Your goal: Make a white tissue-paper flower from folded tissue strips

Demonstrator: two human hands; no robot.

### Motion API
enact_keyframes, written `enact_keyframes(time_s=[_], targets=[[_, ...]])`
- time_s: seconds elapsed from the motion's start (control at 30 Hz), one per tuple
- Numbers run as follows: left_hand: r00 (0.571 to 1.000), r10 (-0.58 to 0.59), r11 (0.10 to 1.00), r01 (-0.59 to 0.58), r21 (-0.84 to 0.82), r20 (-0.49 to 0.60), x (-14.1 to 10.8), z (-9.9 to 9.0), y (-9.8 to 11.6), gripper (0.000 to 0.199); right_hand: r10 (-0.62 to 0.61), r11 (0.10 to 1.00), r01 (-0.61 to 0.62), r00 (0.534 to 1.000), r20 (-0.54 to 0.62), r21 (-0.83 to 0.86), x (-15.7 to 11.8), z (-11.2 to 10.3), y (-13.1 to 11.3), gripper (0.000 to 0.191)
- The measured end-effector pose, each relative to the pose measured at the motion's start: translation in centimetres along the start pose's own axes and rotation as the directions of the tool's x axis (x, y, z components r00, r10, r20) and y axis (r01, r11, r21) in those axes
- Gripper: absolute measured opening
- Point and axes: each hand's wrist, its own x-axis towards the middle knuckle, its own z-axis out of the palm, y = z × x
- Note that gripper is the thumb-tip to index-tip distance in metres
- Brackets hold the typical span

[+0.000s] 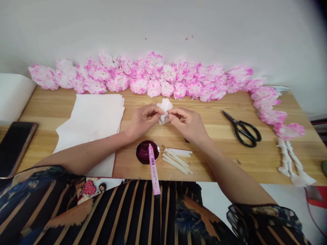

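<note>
A small white paper flower [165, 106] with ruffled layers is pinched between my two hands above the table's middle. My left hand [145, 120] grips its left side with thumb and forefinger. On its right side, my right hand [188, 123] closes thumb and fingertips on the paper. Below my hands sits a round dark dish [143, 152] of magenta colour, with a pink marker [154, 170] resting across it, its tip over the dish. Several thin white sticks [177, 160], perhaps glue sticks, lie to the right of the dish.
Pink-edged white paper flowers [153, 87] line the back and right edge. White paper sheets [94, 119] and a phone [15, 148] lie left, near a white roll [15, 97]. Black-handled scissors [242, 131] lie right, points toward the back. Twisted white paper strips [293, 163] hang over the front right edge.
</note>
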Motion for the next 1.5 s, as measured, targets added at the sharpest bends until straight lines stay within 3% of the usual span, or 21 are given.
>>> enact_keyframes(time_s=[0.17,0.4,0.53,0.97,1.27,1.5], targets=[[1.0,-0.021,1.0,0.021,-0.022,0.003,0.1,0.1,-0.1,0.007,-0.036,0.996,0.033,0.999,-0.041,-0.084,-0.1,0.3,0.1,0.014],[0.998,-0.047,0.999,0.048,-0.026,0.042,0.1,-0.1,0.5,0.007,0.035,0.998,-0.035,0.999,0.012,0.046,-0.1,0.1,-0.2,0.019],[0.995,-0.04,0.999,0.042,-0.021,0.086,0.1,-0.1,0.7,0.011,0.016,0.999,-0.017,1.0,0.023,0.047,-0.1,0.0,-0.2,0.022],[0.992,0.116,0.909,-0.13,0.396,0.058,0.2,-0.4,1.8,0.007,-0.042,0.999,0.043,0.997,0.058,-0.028,-0.5,0.4,-0.7,0.025],[0.99,0.097,0.94,-0.124,0.317,0.1,0.1,-0.3,1.9,0.009,0.033,0.999,-0.034,0.999,0.025,0.022,-0.3,0.2,-0.6,0.02],[0.988,0.1,0.951,-0.129,0.282,0.115,0.0,-0.2,1.8,0.009,0.013,0.999,-0.014,1.0,-0.016,-0.033,-0.3,0.4,-0.7,0.018]])
